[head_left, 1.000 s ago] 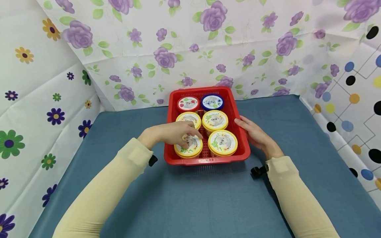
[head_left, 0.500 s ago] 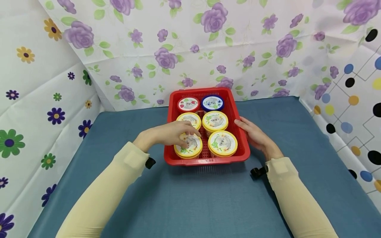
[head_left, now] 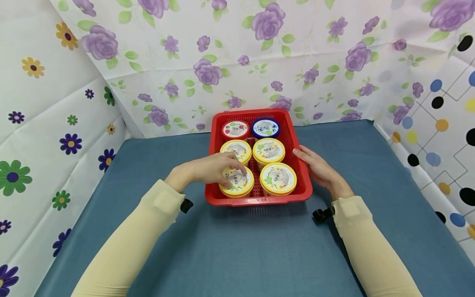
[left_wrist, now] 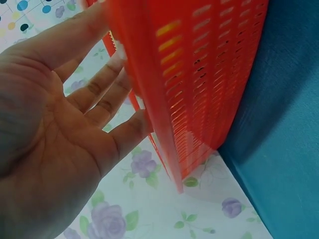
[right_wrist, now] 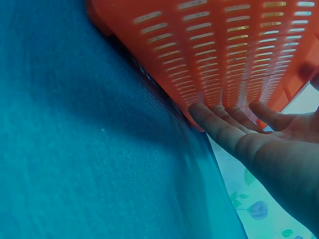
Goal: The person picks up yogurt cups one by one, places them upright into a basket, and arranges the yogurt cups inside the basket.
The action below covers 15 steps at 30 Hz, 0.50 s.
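Note:
Inside a red plastic basket (head_left: 256, 201) stand several round lidded tubs. My left hand (head_left: 208, 168) reaches over the basket's left rim, thumb and fingers spread loosely above the lid of the front left yellow-lidded tub (head_left: 241, 185). Whether the fingertips touch this lid is hard to tell. The left wrist view has the left hand (left_wrist: 65, 114) at the rim, its fingertips hidden behind it. My right hand (head_left: 320, 169) rests against the basket's right side. In the right wrist view its straight fingers (right_wrist: 219, 124) lie along the slotted outer wall.
Three more yellow-lidded tubs fill the front and middle rows, one being the front right tub (head_left: 278, 178). Behind them stand a red-lidded tub (head_left: 235, 129) and a blue-lidded tub (head_left: 265, 128). A blue cloth (head_left: 252, 251) covers the table; a flowered sheet (head_left: 241, 62) hangs behind.
My left hand has drawn back slightly to the left, its fingertips moving inward from the lid's right edge. The front left tub has shifted slightly right. The right hand stays at the basket.

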### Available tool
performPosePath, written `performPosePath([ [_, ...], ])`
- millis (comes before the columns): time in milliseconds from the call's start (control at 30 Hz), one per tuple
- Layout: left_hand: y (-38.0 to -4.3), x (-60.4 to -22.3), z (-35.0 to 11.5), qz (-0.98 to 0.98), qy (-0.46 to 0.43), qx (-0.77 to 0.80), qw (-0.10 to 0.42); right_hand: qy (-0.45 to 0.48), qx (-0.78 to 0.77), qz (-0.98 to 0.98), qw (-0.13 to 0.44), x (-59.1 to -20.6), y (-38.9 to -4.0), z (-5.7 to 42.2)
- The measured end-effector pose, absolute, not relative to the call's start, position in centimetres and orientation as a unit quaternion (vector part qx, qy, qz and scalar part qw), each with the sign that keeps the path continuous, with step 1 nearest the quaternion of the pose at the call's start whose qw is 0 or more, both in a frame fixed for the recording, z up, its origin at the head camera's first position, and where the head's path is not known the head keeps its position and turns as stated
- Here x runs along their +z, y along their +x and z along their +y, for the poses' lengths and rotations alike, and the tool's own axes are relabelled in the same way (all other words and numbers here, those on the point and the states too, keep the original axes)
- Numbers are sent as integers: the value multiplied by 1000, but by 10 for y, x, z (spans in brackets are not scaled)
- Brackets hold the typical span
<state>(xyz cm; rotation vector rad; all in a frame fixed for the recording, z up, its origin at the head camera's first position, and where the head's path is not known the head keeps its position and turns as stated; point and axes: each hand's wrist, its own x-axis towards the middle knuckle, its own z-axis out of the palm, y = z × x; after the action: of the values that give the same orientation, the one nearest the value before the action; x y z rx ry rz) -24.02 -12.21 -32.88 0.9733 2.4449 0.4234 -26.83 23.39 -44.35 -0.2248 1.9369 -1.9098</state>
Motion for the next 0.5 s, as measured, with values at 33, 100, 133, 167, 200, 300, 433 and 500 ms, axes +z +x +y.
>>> performPosePath([
  [33,-240,-329,-123,891,356,155,235,-81,-685,695,205,-443,-268,234],
  [100,-240,-328,-123,891,356,156,235,-82,-685,695,204,-443,-268,233],
  [133,-240,-328,-123,891,355,157,236,-82,-684,696,204,-442,-268,233],
  [167,-240,-328,-124,891,354,159,236,-81,-684,695,203,-442,-268,233],
  [200,-240,-327,-124,891,353,162,236,-82,-684,695,203,-442,-268,233],
  [300,-240,-326,-125,888,355,179,230,-81,-684,696,203,-443,-268,233],
  [433,-242,-326,-126,884,359,209,217,-81,-684,696,203,-443,-268,234],
  [500,-243,-327,-127,881,360,223,211,-81,-684,696,203,-443,-268,234],
])
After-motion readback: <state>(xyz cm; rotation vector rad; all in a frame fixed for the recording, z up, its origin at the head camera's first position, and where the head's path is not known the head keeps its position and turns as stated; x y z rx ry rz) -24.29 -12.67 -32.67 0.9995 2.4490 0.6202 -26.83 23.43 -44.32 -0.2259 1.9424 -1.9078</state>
